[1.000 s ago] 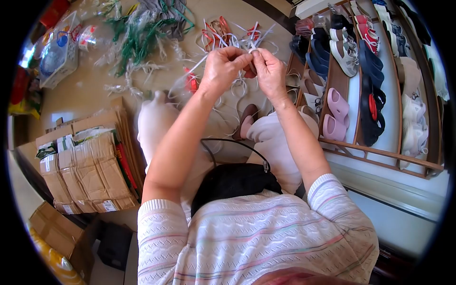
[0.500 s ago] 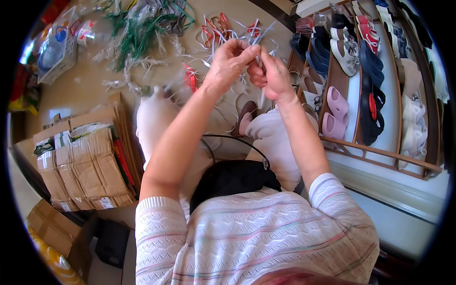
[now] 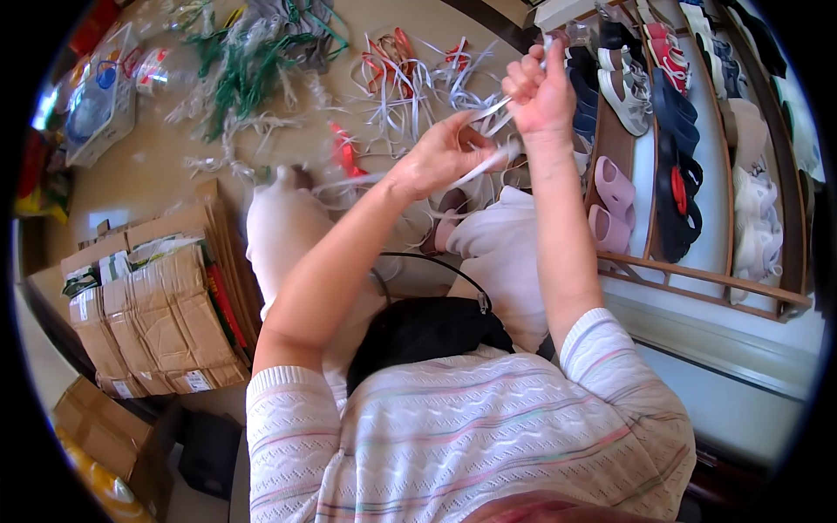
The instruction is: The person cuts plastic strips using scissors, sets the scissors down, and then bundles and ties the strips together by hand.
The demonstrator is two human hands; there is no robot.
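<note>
A white ribbon (image 3: 495,110) stretches between my two hands, above my lap. My right hand (image 3: 542,94), raised up and to the right near the shoe rack, is closed in a fist on one part of it. My left hand (image 3: 438,159) sits lower, its thumb and fingers curled round the ribbon, with a blurred loop trailing by the thumb. More pale strands hang below and to the left of that wrist. On the floor just beyond lie tangled white and red ribbons (image 3: 397,83) and a separate red piece (image 3: 346,152).
At right stands a shoe rack (image 3: 731,295) with several pairs, including pink slippers (image 3: 616,196). Flattened cardboard boxes (image 3: 161,318) are stacked at left. Green and white strings (image 3: 244,78) lie on the far floor, beside a white basket (image 3: 109,131). A black bag (image 3: 427,336) rests at my waist.
My hands, close together before, have moved apart. The right one went up and to the right; the left came slightly down and nearer, with ribbon now drawn out between them.
</note>
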